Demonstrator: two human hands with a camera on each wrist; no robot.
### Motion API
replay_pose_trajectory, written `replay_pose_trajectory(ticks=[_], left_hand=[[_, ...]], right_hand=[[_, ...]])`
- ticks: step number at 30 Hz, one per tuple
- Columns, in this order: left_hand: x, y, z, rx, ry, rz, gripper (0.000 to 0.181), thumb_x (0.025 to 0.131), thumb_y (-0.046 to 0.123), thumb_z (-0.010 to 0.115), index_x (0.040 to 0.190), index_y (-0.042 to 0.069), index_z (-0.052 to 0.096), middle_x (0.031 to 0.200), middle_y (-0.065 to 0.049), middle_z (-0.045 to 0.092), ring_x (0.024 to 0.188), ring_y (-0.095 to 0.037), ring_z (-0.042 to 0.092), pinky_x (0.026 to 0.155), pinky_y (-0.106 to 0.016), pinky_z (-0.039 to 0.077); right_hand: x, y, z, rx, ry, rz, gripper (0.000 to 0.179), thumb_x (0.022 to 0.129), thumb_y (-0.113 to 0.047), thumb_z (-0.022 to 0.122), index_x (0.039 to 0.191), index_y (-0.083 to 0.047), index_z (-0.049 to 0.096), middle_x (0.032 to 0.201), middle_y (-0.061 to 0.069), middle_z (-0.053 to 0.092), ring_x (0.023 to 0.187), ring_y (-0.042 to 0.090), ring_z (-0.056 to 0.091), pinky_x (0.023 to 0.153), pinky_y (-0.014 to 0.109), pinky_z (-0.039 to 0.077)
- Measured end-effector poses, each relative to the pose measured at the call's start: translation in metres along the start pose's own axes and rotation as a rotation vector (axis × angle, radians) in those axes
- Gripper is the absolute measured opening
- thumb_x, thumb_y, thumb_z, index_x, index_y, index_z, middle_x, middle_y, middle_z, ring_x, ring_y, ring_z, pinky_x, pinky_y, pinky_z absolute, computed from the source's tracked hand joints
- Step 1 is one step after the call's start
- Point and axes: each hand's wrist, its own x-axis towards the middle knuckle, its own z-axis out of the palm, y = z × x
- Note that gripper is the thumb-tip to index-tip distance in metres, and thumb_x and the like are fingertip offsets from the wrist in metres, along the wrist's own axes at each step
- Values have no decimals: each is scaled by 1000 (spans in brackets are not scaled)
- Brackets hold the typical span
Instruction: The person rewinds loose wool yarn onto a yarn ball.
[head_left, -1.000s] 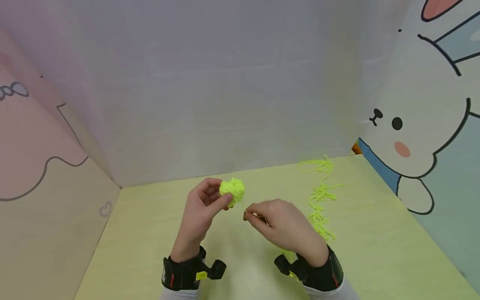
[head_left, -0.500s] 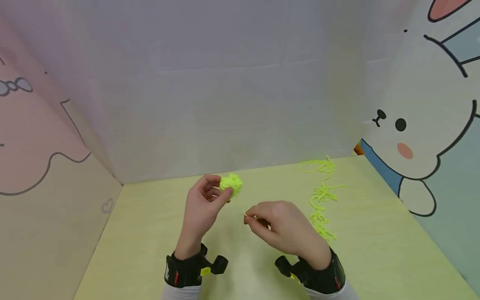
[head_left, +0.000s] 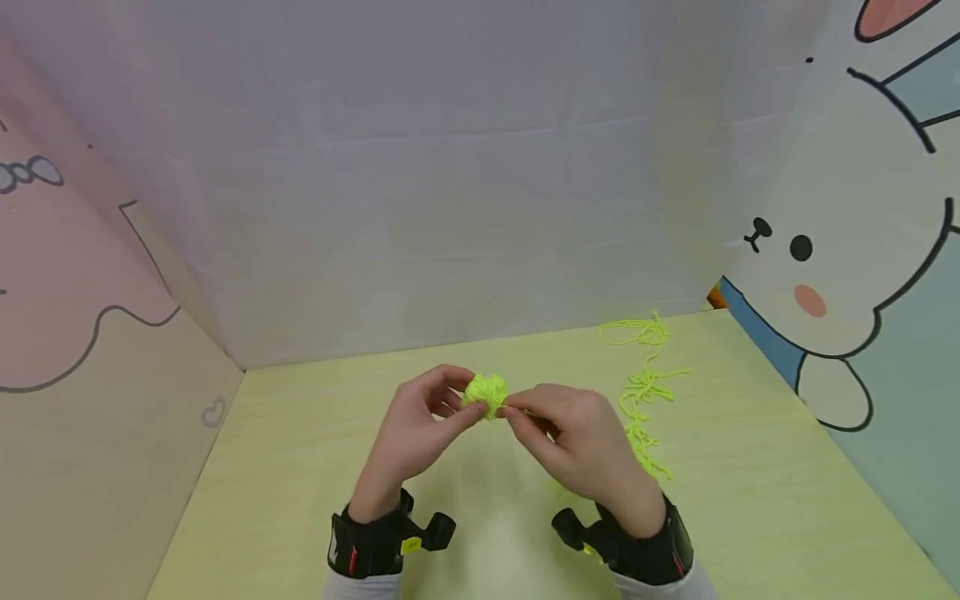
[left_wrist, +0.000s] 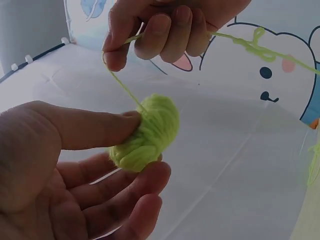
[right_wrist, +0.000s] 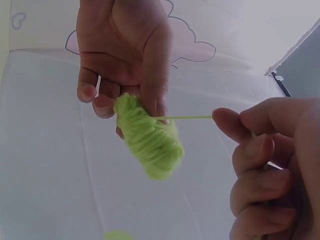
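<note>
A small ball of neon yellow-green yarn (head_left: 486, 395) is held above the table by my left hand (head_left: 426, 427), pinched between thumb and fingers. In the left wrist view the yarn ball (left_wrist: 152, 132) looks oblong, with the thumb lying across its near side. My right hand (head_left: 577, 433) pinches a single yarn strand (right_wrist: 187, 117) between thumb and index finger, close beside the ball. That strand runs taut from the ball to the fingertips. Beyond the right hand it continues away, with a small tangle (left_wrist: 257, 47) along it.
Loose tangled yarn (head_left: 645, 387) lies in a line along the right part of the pale wooden table (head_left: 300, 467). A white curtain (head_left: 450, 208) hangs behind the table. Printed panels with a cartoon rabbit (head_left: 840, 275) and a pink shape stand at the sides.
Half a second ago the hands were further apart, with the yarn ball higher and further left. Now the left hand has brought the ball right and down, close to the right fingertips.
</note>
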Motion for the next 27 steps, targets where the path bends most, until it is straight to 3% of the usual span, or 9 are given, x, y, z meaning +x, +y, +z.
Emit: replay_pose_trajectory(ticks=[5,14,20,27], left_hand=[[-3,4,-2,-29,-84,43,30,84,14,80,112,17,69,84,2,71,70,-13,65,65,-37,58],[-8,8,-2,-129,-220,125,26,85,11,79,109,17,71,94,1,71,71,-17,66,66,-36,58],[-9,11,-5,-211,-250,174,28,85,3,76,110,12,69,98,-4,70,74,-20,66,70,-38,58],[-8,16,-6,-270,-214,170,29,86,-5,73,112,5,65,99,-11,68,76,-25,66,70,-34,59]], right_hand=[[3,3,0,9,38,31,12,93,-13,67,100,-18,75,75,-12,61,56,2,41,45,23,39],[-2,4,-3,-1,32,104,12,94,-16,68,102,-17,76,83,-11,68,57,1,45,47,24,43],[-1,5,-4,7,-36,160,12,98,-23,64,104,-23,75,90,-15,69,56,2,44,49,26,43],[-1,7,-2,-37,-159,254,16,96,-17,65,107,-22,75,89,-13,69,56,4,43,51,26,43]])
